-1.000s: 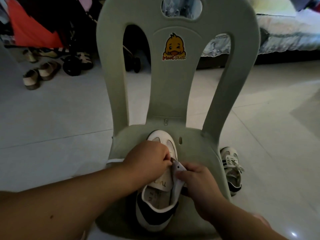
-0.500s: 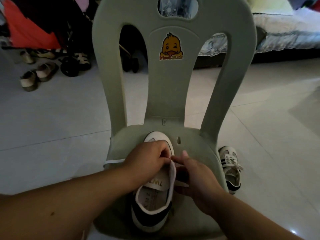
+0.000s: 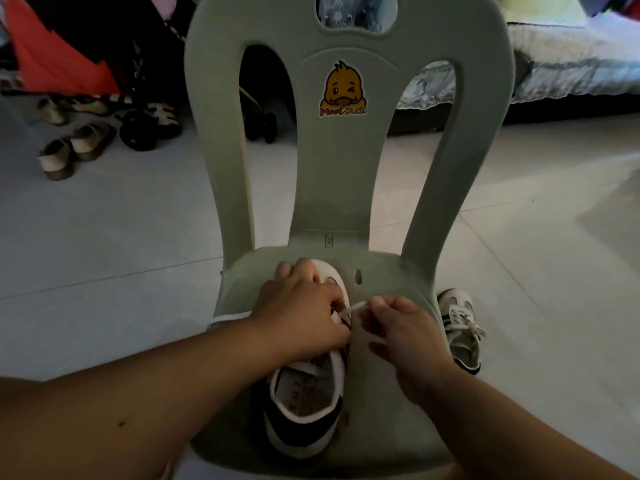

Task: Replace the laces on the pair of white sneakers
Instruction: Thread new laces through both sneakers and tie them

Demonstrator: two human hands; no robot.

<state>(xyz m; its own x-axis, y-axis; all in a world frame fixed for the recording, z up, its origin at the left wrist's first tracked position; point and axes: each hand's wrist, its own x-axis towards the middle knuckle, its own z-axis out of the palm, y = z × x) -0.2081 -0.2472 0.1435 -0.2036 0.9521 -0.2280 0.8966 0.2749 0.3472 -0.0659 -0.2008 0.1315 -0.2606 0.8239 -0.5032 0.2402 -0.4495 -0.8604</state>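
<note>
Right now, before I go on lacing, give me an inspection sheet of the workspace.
Surface: green plastic chair seat, duck sticker on the backrest.
Job's things: sneaker on the seat, toe toward the backrest; white lace coming from its eyelets; second sneaker, laced, on the floor right of the chair.
Clutter: sandals on the floor, far left.
Grips: left hand holds the sneaker at the eyelets; right hand pinches the lace.
Cables: nothing seen.
Surroundings: tiled floor, stroller wheels, bed behind.

We see a pale green chair [image 3: 346, 168] on dim, light floor tiles [image 3: 104, 220]. Behind it to the right is a bed [image 3: 571, 53], and to the left are shoes [image 3: 74, 147] and hanging clothes [image 3: 52, 57].
</note>
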